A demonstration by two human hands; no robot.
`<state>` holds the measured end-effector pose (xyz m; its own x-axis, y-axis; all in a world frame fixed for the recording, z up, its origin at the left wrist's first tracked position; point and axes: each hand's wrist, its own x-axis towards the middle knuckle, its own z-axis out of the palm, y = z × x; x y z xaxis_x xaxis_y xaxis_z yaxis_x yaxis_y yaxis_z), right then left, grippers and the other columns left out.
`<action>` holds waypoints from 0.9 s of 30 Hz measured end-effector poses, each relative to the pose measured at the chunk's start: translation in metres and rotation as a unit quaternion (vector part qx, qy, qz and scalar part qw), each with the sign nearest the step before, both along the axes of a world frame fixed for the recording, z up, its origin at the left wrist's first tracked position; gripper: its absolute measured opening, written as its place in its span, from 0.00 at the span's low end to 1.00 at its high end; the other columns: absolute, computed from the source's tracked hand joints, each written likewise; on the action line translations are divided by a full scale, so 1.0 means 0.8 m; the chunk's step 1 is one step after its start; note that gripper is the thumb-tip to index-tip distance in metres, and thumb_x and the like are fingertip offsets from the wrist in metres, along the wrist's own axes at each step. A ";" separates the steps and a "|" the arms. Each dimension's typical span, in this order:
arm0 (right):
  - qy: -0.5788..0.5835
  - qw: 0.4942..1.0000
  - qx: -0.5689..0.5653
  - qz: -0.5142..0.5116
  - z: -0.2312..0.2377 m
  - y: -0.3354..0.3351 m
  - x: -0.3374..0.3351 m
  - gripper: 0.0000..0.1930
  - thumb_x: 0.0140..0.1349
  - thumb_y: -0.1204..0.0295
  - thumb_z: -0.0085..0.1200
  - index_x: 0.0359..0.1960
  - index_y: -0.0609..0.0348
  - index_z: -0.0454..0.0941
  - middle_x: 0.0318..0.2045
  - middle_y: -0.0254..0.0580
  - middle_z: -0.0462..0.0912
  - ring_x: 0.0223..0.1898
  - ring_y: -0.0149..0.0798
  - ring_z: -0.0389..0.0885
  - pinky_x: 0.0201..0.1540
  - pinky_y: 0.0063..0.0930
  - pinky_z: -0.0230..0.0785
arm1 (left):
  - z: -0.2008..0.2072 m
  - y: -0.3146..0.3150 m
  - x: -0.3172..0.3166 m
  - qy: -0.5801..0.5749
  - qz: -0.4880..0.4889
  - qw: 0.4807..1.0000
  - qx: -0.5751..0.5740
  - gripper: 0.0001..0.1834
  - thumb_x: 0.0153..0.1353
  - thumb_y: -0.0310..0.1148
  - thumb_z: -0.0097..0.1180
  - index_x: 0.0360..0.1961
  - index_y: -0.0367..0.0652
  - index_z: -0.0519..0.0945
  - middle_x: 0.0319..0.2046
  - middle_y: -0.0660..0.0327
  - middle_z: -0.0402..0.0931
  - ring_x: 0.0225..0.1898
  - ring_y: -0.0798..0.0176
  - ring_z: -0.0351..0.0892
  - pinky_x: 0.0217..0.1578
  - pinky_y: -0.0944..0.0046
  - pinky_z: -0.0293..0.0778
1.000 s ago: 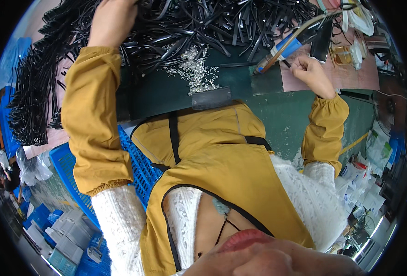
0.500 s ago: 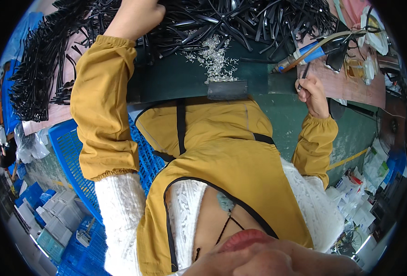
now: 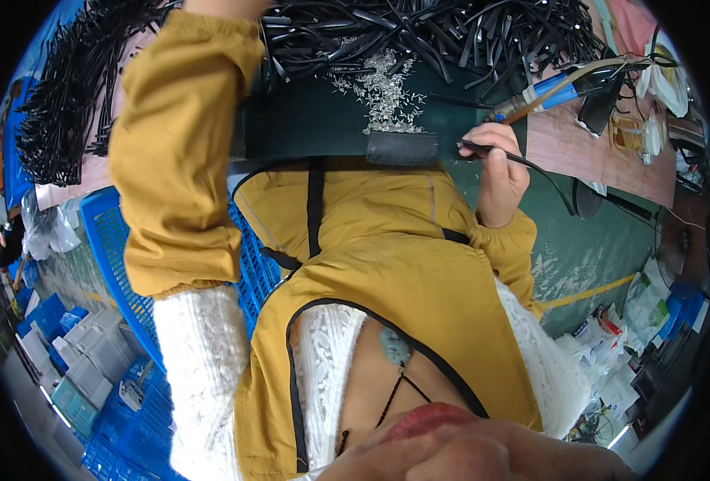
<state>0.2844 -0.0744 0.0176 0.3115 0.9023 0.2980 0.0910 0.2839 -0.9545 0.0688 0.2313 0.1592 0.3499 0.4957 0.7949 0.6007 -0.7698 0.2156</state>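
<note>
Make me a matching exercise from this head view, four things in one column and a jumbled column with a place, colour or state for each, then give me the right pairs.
Things:
1. right hand
2. left hand
3. silvery bits
4. basket

Places, colours, states:
A. strewn on the dark green tabletop
B. mostly cut off by the picture's upper edge
C. blue
D. holding a thin black strip

Right pairs: 1-D, 2-B, 3-A, 4-C
</note>
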 end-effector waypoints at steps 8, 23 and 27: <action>-0.046 0.994 -0.099 -0.028 -0.007 0.030 -0.042 0.04 0.64 0.84 0.61 0.39 0.71 0.81 0.40 0.41 0.83 0.36 0.32 0.85 0.38 0.25 0.80 | -0.178 -0.291 0.003 -0.389 -0.253 0.740 -0.487 0.18 0.75 0.21 0.44 0.63 0.35 0.61 0.49 0.49 0.78 0.57 0.54 0.80 0.61 0.56 0.74; 0.066 0.983 -0.164 -0.042 -0.007 0.042 -0.062 0.06 0.64 0.81 0.63 0.41 0.67 0.81 0.33 0.33 0.85 0.30 0.20 0.80 0.31 0.14 0.74 | -0.240 -0.332 -0.025 -0.298 -0.227 0.859 -0.349 0.30 0.45 0.29 0.82 0.49 0.35 0.80 0.40 0.48 0.84 0.49 0.43 0.88 0.49 0.54 0.85; -0.025 0.987 -0.154 -0.043 -0.007 0.042 -0.063 0.05 0.64 0.81 0.64 0.40 0.66 0.82 0.33 0.32 0.85 0.29 0.20 0.80 0.30 0.15 0.72 | -0.234 -0.325 -0.019 -0.292 -0.244 0.864 -0.330 0.26 0.45 0.28 0.81 0.45 0.33 0.81 0.37 0.50 0.83 0.43 0.46 0.88 0.53 0.48 0.85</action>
<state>0.2343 -0.0405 0.0121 0.3827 0.9234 0.0298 0.1509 -0.0306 -0.9881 0.0536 -0.0286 -0.0283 0.2800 0.8146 0.5080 -0.1214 -0.4949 0.8604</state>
